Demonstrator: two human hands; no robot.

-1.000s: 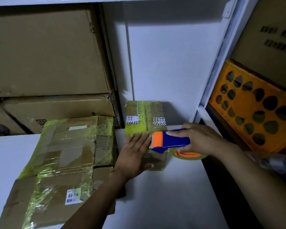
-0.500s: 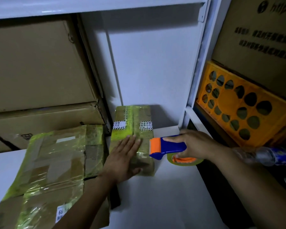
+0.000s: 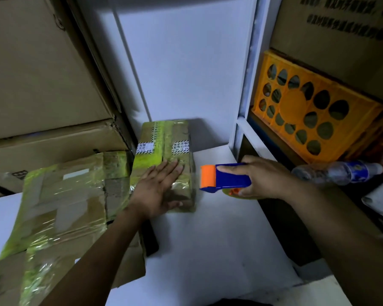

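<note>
From the head view, my left hand (image 3: pixel 157 188) lies flat on the small brown cardboard parcel wrapped in yellow-green tape (image 3: pixel 158 138), fingers straight and slightly apart. I judge this pins it against sliding on the white tabletop (image 3: pixel 208 239). My right hand (image 3: pixel 263 177) has its fingers clamped round the blue-and-orange plastic tape dispenser (image 3: pixel 228 177). The dispenser sits just beside the parcel's right edge, orange end facing it, probably ready to lay a strip.
</note>
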